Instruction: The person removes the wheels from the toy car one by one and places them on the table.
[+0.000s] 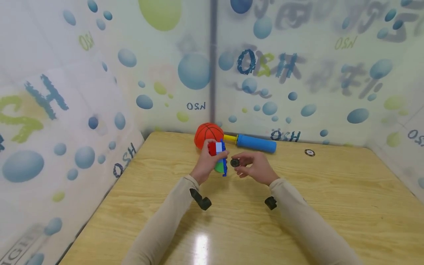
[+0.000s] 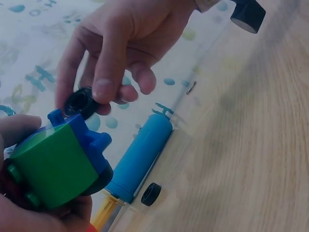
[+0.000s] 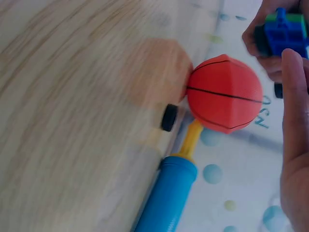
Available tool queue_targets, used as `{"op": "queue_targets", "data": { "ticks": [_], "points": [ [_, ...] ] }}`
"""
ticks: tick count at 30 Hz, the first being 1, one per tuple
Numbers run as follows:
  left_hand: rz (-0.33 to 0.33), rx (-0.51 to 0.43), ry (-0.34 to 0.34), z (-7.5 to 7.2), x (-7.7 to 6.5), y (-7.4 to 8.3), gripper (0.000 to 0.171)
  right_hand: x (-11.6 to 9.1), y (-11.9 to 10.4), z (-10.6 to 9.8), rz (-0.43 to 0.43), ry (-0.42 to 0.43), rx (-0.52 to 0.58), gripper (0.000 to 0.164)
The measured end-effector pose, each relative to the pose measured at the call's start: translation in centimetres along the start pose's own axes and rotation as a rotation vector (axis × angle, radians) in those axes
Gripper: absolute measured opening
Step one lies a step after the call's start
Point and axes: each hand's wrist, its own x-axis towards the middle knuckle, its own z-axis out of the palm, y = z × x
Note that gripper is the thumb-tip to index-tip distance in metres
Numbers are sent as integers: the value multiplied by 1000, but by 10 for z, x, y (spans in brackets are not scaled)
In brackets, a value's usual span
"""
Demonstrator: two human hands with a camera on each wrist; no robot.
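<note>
My left hand grips a toy block car with a blue chassis and red, white and green blocks. In the left wrist view, its green block faces the camera and a dark wheel shows under the blue chassis. Thumb and fingers of my right hand pinch a loose black toy wheel, close beside the chassis pegs. The right wrist view has the blue chassis at its upper right, with the right hand's finger overlapping it.
A red toy basketball sits by the back wall, beside a blue hand pump with a yellow end. Near the pump, another black wheel stands on the wooden table. A round chip lies farther right.
</note>
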Motion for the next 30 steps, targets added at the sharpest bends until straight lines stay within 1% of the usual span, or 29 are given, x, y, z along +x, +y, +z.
{"op": "queue_targets", "data": {
  "ticks": [4, 8, 12, 17, 21, 24, 30],
  "points": [
    [-18, 13, -11, -1, -2, 1, 59, 4, 6, -3, 18, 1, -37, 37],
    [-20, 25, -18, -2, -4, 1, 59, 6, 10, -5, 20, 8, -97, 37],
    [-16, 23, -21, -3, -6, 3, 57, 10, 12, -8, 4, 14, -149, 37],
    [-6, 21, -39, -3, -6, 4, 56, 15, 13, -9, -12, -2, -180, 37],
    [1, 11, -61, -3, -6, 4, 55, 20, 13, -10, 7, -5, -164, 37],
    [-4, 3, -74, -3, -7, 4, 55, 25, 15, -10, 37, 8, -165, 37],
    [-40, 15, -87, -5, -7, 3, 64, 34, 24, -10, 79, 26, -257, 38]
  ]
}}
